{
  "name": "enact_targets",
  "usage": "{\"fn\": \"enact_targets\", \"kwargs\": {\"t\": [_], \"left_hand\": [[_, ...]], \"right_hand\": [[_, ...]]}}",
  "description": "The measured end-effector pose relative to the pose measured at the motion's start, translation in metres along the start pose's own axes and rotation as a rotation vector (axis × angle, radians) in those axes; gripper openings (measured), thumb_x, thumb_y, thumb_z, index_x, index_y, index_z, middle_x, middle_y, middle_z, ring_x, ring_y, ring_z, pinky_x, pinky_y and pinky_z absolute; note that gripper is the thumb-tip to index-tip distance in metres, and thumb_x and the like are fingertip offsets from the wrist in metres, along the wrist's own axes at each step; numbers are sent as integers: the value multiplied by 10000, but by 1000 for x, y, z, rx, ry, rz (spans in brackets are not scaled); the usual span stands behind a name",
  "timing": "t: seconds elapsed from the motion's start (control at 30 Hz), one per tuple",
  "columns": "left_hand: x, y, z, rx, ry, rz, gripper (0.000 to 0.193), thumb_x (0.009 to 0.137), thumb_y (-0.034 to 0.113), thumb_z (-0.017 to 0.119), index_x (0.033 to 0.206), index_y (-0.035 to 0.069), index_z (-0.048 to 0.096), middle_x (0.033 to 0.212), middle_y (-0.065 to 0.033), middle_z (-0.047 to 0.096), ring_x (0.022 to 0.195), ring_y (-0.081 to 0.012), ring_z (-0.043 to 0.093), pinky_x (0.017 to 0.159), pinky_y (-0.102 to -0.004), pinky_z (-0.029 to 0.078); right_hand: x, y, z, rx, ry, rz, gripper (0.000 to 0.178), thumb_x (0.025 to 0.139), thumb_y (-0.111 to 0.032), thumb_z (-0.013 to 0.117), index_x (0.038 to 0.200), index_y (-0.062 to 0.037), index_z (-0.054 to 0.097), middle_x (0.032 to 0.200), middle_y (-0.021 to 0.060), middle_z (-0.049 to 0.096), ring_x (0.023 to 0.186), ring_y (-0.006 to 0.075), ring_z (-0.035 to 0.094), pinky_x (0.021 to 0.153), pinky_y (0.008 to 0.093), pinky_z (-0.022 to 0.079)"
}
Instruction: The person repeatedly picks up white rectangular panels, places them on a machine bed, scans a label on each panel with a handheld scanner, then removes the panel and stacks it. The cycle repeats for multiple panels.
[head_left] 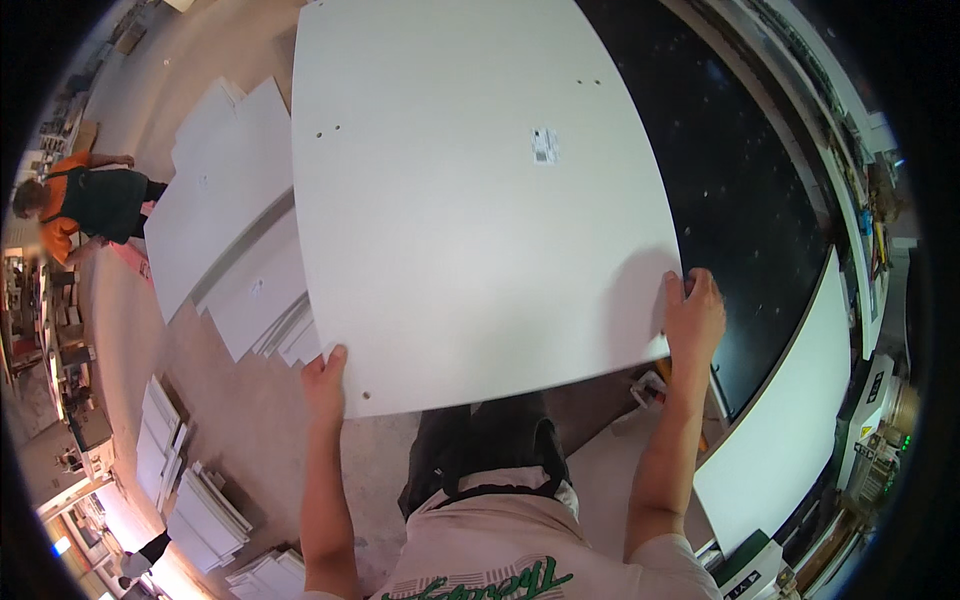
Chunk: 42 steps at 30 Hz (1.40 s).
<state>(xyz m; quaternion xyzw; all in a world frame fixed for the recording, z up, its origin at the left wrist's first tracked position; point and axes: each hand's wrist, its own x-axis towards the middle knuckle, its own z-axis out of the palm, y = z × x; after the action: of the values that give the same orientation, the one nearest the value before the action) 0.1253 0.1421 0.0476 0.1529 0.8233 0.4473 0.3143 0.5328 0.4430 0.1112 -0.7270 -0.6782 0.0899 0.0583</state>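
A large white panel with several small drilled holes spreads out in front of me. It carries a small printed label toward its upper right. My left hand grips the near left corner, thumb on top and the other fingers hidden beneath. On the right edge, my right hand is closed around the board, its thumb over the top face. Beyond that edge lies a dark, speckled machine surface, partly covered by the panel.
Stacks of white panels stand on the floor at left, with more piles lower down. Another white panel rests at right beside machine parts. A person in an orange top and dark apron stands far left.
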Motion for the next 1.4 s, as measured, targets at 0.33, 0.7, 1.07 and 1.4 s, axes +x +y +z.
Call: {"fn": "enact_targets", "kwargs": {"t": [0.33, 0.7, 1.07, 1.4], "left_hand": [[-115, -103, -179, 162, -65, -38, 392, 943, 316, 654, 1021, -65, 703, 814, -49, 686, 768, -111, 584, 712, -313, 488], [-365, -245, -480, 180, 100, -123, 495, 895, 435, 648, 943, -55, 697, 895, -254, 685, 821, -341, 667, 742, -443, 500], [-439, -463, -654, -182, 528, -361, 533, 893, 465, 645, 917, -65, 697, 837, -244, 690, 768, -309, 670, 710, -441, 488], [-439, -569, -847, -346, 846, -601, 496, 951, 459, 637, 959, -26, 741, 864, -141, 726, 758, -237, 668, 709, -405, 505]], "right_hand": [[-141, -37, 19, 479, -323, 365, 754, 952, -582, 542, 1394, 29, 554, 1329, 260, 614, 1234, 369, 594, 1060, 449, 432], [-436, -113, 60, 820, -637, -62, 619, 1029, -444, 508, 1332, 91, 577, 1304, 187, 629, 1100, 296, 612, 959, 407, 487], [-632, -469, 151, 517, -952, -605, 676, 1021, -466, 521, 1333, 134, 552, 1297, 222, 624, 1107, 288, 619, 981, 387, 483], [-987, -851, 285, 73, -1188, -1051, 575, 963, -399, 603, 1118, 152, 653, 970, 201, 711, 821, 286, 668, 771, 431, 523]]}}
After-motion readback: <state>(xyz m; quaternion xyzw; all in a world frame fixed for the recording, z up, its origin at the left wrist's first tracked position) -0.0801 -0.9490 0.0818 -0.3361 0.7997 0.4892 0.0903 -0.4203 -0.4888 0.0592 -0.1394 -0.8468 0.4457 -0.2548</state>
